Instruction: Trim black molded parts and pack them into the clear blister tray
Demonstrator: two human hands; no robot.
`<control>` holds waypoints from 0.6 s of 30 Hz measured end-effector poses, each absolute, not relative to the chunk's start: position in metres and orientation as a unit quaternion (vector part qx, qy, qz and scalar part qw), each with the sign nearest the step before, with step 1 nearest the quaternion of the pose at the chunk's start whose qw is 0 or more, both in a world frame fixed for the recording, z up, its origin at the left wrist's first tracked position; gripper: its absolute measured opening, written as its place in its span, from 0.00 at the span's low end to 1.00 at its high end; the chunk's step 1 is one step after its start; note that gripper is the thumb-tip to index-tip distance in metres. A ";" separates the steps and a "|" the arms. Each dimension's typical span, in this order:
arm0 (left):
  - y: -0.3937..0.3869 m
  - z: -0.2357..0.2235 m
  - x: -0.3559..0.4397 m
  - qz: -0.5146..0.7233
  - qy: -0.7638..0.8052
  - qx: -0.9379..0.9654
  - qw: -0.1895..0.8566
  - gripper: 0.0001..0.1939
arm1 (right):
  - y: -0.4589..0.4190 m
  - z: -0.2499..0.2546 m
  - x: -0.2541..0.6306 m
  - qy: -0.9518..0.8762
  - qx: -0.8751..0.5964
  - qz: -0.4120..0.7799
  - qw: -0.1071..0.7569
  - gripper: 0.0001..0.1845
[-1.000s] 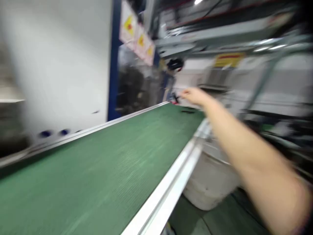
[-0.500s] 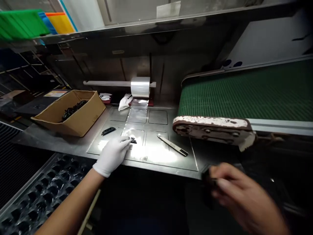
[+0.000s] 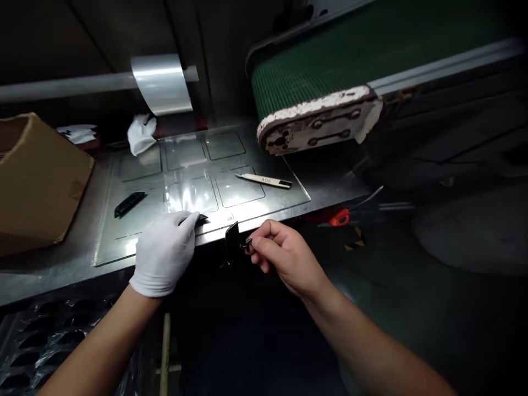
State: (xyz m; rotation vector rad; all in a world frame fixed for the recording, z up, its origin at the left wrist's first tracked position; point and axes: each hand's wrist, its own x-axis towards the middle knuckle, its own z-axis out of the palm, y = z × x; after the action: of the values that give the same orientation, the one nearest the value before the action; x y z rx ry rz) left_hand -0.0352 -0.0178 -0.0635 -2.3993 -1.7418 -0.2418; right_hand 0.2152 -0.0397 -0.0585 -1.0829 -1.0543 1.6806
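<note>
My left hand (image 3: 165, 250), in a white glove, rests on the front of a clear marked plate (image 3: 264, 206) on the metal bench, its fingers closed on a small black part (image 3: 202, 219) that lies on a strip of clear film (image 3: 190, 194). My bare right hand (image 3: 280, 254) is at the bench's front edge, fingers pinched on a small black piece (image 3: 232, 239) held upright. A second black part (image 3: 129, 203) lies on the plate to the left. A white pen-like tool (image 3: 264, 180) lies on the plate to the right.
A roll of clear film (image 3: 161, 82) hangs on a rod at the back. A cardboard box (image 3: 37, 176) stands at the left. A green conveyor belt (image 3: 355, 49) ends above the bench's right side. A white cloth (image 3: 141, 133) lies at the back. Red-handled scissors (image 3: 340, 218) lie below right. Bubble trays (image 3: 37, 346) sit lower left.
The view swung from the conveyor down to the bench. My right hand came in from the lower right to the bench edge with the black piece. My left hand slid towards the front edge.
</note>
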 end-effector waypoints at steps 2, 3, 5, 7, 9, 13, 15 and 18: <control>-0.026 -0.070 -0.033 -0.103 -0.587 -0.801 0.065 0.16 | -0.042 -0.058 0.210 -0.423 -0.447 0.672 0.412 0.07; -0.029 -0.073 -0.033 -0.125 -0.584 -0.800 0.053 0.16 | -0.042 -0.058 0.208 -0.421 -0.453 0.673 0.404 0.07; -0.038 -0.080 -0.031 -0.193 -0.577 -0.793 0.035 0.16 | -0.041 -0.058 0.204 -0.410 -0.461 0.684 0.389 0.07; -0.050 -0.086 -0.027 -0.268 -0.572 -0.775 0.032 0.17 | -0.039 -0.059 0.201 -0.391 -0.460 0.703 0.376 0.08; -0.068 -0.088 -0.019 -0.327 -0.581 -0.745 0.021 0.17 | -0.037 -0.062 0.199 -0.373 -0.454 0.722 0.366 0.09; -0.103 -0.080 0.004 -0.456 -0.667 -0.542 -0.230 0.14 | -0.036 -0.070 0.193 -0.354 -0.446 0.743 0.351 0.09; -0.110 -0.074 0.015 -0.480 -0.633 -0.380 -0.473 0.17 | -0.035 -0.074 0.190 -0.352 -0.445 0.748 0.344 0.10; -0.108 -0.072 0.023 -0.474 -0.487 -0.201 -0.706 0.22 | -0.034 -0.080 0.185 -0.359 -0.448 0.748 0.333 0.09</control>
State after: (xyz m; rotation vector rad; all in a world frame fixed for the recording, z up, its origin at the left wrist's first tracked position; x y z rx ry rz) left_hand 0.0227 -0.1082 -0.0725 -1.3378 -3.2337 -3.1504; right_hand 0.1849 -0.0343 -0.0796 -1.1698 -0.9364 1.9549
